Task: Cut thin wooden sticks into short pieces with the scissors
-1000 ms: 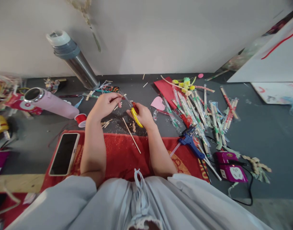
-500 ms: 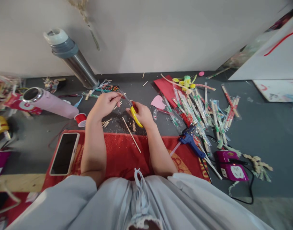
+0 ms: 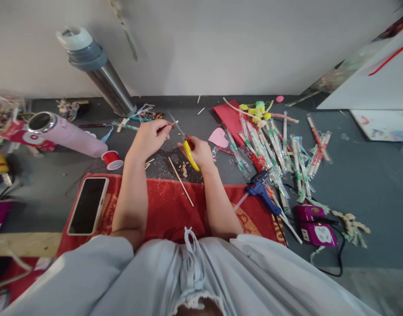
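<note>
Your left hand (image 3: pixel 150 139), just left of centre in the upper half of the frame, has thumb and fingers pressed together on a short, thin, pale wooden stick (image 3: pixel 175 123). The stick's free end juts out to the right of your fingertips and tips slightly upward.

Your right hand (image 3: pixel 202 152), just right of centre, is wrapped around a pair of yellow-handled scissors with slim metal blades (image 3: pixel 191 157). The blades run from that grip toward the upper left, so their long axis slants across the stick's flatter line. They meet or overlap close to your left fingertips; whether the stick lies between the two edges or only in front of them, you cannot tell from this view. The stick lies up and to the left of your right hand, with your left hand the nearer, since it holds it.

Below the scissors, near the middle of the frame, small tan wooden offcuts (image 3: pixel 184 170) lie on the dark grey tabletop (image 3: pixel 366 188). Just left of them, a longer pale wooden rod (image 3: pixel 181 182) slants down to the right, its lower end over the red patterned towel (image 3: pixel 165 210).
</note>
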Action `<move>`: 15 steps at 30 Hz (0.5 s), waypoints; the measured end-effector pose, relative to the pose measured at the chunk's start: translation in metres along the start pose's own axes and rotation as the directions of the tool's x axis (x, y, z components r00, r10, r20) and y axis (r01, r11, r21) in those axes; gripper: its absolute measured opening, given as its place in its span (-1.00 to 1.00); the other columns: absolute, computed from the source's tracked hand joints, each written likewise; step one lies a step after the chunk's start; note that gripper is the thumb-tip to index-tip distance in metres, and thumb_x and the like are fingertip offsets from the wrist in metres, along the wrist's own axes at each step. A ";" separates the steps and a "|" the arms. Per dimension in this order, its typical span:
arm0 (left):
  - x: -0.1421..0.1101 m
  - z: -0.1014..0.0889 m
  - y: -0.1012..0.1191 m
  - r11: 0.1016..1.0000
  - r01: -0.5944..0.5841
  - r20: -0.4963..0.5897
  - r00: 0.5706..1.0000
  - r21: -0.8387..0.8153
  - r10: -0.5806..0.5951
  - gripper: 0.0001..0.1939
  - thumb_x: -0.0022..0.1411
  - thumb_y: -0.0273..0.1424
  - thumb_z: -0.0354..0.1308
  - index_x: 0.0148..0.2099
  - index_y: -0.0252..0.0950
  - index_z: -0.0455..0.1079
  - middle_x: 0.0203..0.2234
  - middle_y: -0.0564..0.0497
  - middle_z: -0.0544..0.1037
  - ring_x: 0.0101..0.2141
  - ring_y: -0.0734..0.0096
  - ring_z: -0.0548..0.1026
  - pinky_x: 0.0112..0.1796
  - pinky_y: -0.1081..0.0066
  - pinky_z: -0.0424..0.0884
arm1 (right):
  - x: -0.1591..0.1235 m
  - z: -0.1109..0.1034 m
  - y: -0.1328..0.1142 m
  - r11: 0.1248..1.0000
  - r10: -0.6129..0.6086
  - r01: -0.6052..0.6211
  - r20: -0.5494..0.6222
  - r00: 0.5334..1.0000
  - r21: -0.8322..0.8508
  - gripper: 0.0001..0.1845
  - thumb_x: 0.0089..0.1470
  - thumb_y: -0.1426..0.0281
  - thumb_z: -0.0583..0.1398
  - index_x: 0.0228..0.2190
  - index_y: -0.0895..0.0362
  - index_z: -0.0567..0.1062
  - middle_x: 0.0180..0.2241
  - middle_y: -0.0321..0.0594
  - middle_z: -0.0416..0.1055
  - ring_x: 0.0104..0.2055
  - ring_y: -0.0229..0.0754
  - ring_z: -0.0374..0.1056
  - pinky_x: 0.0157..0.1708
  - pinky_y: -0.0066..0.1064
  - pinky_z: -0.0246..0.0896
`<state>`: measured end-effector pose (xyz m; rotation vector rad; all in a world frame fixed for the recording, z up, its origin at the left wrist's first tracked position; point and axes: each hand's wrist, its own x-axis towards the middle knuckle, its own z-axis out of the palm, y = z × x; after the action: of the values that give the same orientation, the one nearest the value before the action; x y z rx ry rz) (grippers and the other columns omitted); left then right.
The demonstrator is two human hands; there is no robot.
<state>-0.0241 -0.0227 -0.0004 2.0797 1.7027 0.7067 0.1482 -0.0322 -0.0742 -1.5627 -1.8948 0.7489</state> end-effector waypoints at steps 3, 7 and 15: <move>0.001 0.003 0.000 1.000 0.001 -0.044 0.999 -0.003 -0.001 -0.81 0.26 -0.35 0.06 -0.30 -0.28 0.48 -0.51 0.07 0.53 -0.51 0.52 0.35 -0.38 0.47 0.25 | 0.001 0.000 0.003 1.000 0.014 -0.014 -0.026 1.000 0.004 -0.46 0.07 -0.11 0.11 -0.46 0.13 0.44 -0.53 -0.25 0.40 -0.51 -0.27 0.23 -0.47 -0.45 -0.11; 0.002 0.007 -0.002 0.999 -0.003 -0.098 0.995 -0.035 0.000 -0.80 0.25 -0.33 0.08 -0.21 -0.28 0.50 -0.49 0.06 0.54 -0.49 0.51 0.39 -0.39 0.47 0.27 | 0.001 -0.001 0.005 0.999 0.035 -0.034 -0.059 0.998 0.018 -0.44 0.07 -0.12 0.10 -0.48 0.14 0.46 -0.53 -0.22 0.43 -0.50 -0.25 0.27 -0.47 -0.45 -0.07; 0.005 0.012 -0.011 0.997 -0.034 -0.138 0.990 -0.068 0.024 -0.80 0.25 -0.33 0.09 -0.21 -0.28 0.51 -0.50 0.05 0.55 -0.46 0.47 0.45 -0.37 0.46 0.32 | 0.002 0.001 0.000 0.994 0.105 -0.105 -0.080 0.991 -0.002 -0.49 0.03 -0.09 0.17 -0.42 0.13 0.47 -0.46 -0.16 0.50 -0.41 -0.16 0.40 -0.42 -0.44 0.04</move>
<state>-0.0252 -0.0148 -0.0156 2.0537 1.6956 0.9253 0.1477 -0.0301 -0.0747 -1.6814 -1.7701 0.7148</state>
